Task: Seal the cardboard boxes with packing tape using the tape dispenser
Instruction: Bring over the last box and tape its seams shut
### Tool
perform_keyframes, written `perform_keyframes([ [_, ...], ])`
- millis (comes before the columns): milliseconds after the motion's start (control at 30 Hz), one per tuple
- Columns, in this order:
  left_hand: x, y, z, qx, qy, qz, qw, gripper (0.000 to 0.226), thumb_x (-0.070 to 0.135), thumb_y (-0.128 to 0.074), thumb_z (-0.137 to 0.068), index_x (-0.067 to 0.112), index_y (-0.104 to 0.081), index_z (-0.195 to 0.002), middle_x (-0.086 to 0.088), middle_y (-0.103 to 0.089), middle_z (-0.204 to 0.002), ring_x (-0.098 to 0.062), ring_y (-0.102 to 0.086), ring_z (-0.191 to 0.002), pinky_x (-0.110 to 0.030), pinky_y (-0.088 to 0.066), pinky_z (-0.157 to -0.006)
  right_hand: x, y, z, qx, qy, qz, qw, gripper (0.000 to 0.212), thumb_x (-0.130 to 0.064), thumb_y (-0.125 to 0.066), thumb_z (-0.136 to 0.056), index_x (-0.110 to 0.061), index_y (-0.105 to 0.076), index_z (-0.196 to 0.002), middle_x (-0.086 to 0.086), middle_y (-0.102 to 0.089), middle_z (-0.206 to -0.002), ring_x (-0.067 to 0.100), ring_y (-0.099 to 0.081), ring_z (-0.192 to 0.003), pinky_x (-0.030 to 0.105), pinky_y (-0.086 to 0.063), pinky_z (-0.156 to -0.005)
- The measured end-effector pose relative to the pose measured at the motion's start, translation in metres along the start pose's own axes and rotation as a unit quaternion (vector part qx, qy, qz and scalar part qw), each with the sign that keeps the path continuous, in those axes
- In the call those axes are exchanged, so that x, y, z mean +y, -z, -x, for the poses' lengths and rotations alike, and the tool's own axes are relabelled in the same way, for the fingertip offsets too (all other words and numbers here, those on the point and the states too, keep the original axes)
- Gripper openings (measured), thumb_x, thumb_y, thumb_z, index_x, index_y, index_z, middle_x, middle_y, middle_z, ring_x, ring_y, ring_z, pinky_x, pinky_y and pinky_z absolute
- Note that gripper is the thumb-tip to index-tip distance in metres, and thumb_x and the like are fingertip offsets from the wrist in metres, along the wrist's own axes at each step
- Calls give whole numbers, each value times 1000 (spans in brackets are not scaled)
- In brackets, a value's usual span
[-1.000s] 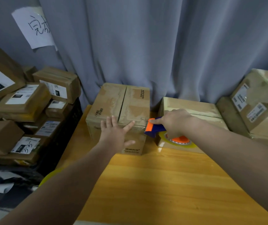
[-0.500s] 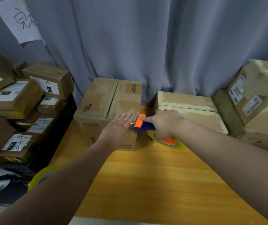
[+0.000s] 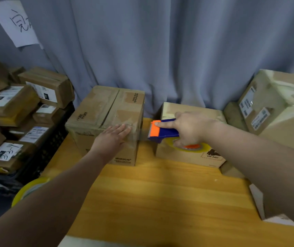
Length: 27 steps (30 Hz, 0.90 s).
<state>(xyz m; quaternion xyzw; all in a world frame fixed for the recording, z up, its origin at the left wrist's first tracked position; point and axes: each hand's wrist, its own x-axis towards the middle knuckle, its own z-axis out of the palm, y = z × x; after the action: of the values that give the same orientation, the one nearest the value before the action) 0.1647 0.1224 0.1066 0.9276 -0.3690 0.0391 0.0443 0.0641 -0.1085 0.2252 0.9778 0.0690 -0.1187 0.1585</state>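
Note:
A brown cardboard box point(image 3: 98, 111) with closed top flaps stands at the back of the wooden table point(image 3: 160, 202). My left hand point(image 3: 112, 138) lies flat with straight fingers on its near top edge and front face. My right hand point(image 3: 190, 129) grips a blue and orange tape dispenser point(image 3: 162, 131) with a yellowish tape roll point(image 3: 187, 147), just right of that box. A clear strip of tape stretches from the dispenser to the box corner. A second, lower box point(image 3: 187, 155) sits behind the dispenser.
A stack of labelled parcels point(image 3: 18, 111) fills a black crate at the left. A large taped box point(image 3: 281, 107) stands at the right. A yellow tape roll point(image 3: 28, 189) lies off the table's left edge. A grey curtain point(image 3: 160, 50) hangs behind.
My left hand has gone from spread fingers on the box front to lying flat on its top edge. My right hand has pulled the dispenser rightward, away from the box, drawing tape out.

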Motion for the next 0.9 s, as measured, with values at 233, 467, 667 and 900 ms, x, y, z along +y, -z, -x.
perform_keyframes([
  [233, 14, -2, 0, -7, 29, -47, 998, 66, 43, -43, -97, 26, -10, -152, -5, -16, -159, -22, -14, -146, -36, -9, -118, 33, -33, 39, 9, 0, 54, 998, 69, -58, -42, -92, -56, 3, -145, 4, -47, -115, 23, -53, -102, 29, -32, -58],
  [467, 20, -16, -3, 9, 41, -76, 996, 66, 49, -42, -96, 32, -11, -152, -16, -16, -157, -31, -14, -145, -42, -11, -118, 10, -49, 11, -43, -6, 54, 998, 67, -42, -47, -93, -49, -11, -149, 7, -49, -119, 28, -54, -103, 31, -36, -66],
  [667, 14, -29, -5, 112, -56, -68, 990, 61, 29, -66, -87, 10, -44, -140, -7, -40, -148, -23, -32, -139, -40, -12, -118, -29, -64, -31, -135, -15, -15, 991, 60, -41, -47, -93, -43, -23, -148, 0, -51, -130, 26, -53, -114, 31, -41, -73],
  [900, 12, -31, -10, 153, -67, -10, 986, 48, 30, -43, -91, 8, -55, -132, -8, -55, -136, -28, -51, -126, -43, -37, -105, -46, -76, -68, -199, -1, -123, 972, 53, -55, -45, -92, -29, -45, -138, 1, -59, -119, 23, -57, -103, 30, -47, -74],
])
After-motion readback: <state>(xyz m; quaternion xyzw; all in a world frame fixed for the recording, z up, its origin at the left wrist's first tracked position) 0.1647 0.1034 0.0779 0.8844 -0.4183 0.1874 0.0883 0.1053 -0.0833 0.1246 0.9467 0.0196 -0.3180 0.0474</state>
